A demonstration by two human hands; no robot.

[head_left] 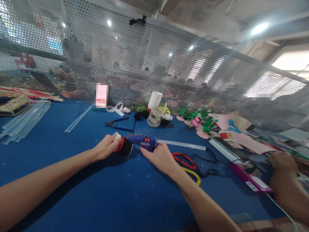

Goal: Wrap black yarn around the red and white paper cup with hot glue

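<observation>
Head view: hands (106,146) outstretched, gripping.

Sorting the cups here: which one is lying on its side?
The black cup in the left hand; the white cup and red-banded cup stand upright.

Blue tabletop (72,180). Clear sticks (24,120) at ten o'clock, pliers (118,124) at twelve, clear jar (154,116) and white cup stack (154,99) at one, green and pink scraps (202,124) at two, scissors (185,161) at three.
</observation>
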